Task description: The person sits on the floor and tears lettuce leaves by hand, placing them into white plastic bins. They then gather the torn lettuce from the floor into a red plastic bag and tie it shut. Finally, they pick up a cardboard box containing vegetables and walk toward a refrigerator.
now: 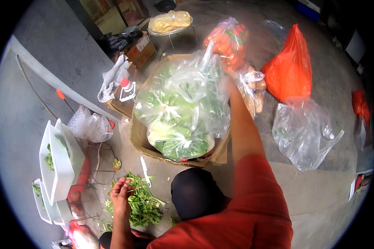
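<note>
My left hand point(121, 193) hovers over a pile of leafy green vegetables point(146, 208) on the floor. Its fingers are loosely bent and apart, and I see nothing held in them. A white-handled knife point(145, 172) lies just beyond the pile. My right arm stretches forward past a cardboard box point(139, 141) filled with bagged greens point(170, 105) in clear plastic. At its end my right hand point(230, 83) is blurred and partly hidden, between the bagged greens, a bag of orange carrots or similar produce point(229, 46) and a bag of brown roots point(255, 93). Its grip cannot be made out.
On the right stand a red plastic bag point(288, 68) and a crumpled clear bag point(304, 133). White plastic baskets point(57, 162) rest on a wire rack at left. Behind the box are a red-capped bottle point(127, 89) and a stool point(171, 31) bearing a yellowish bag.
</note>
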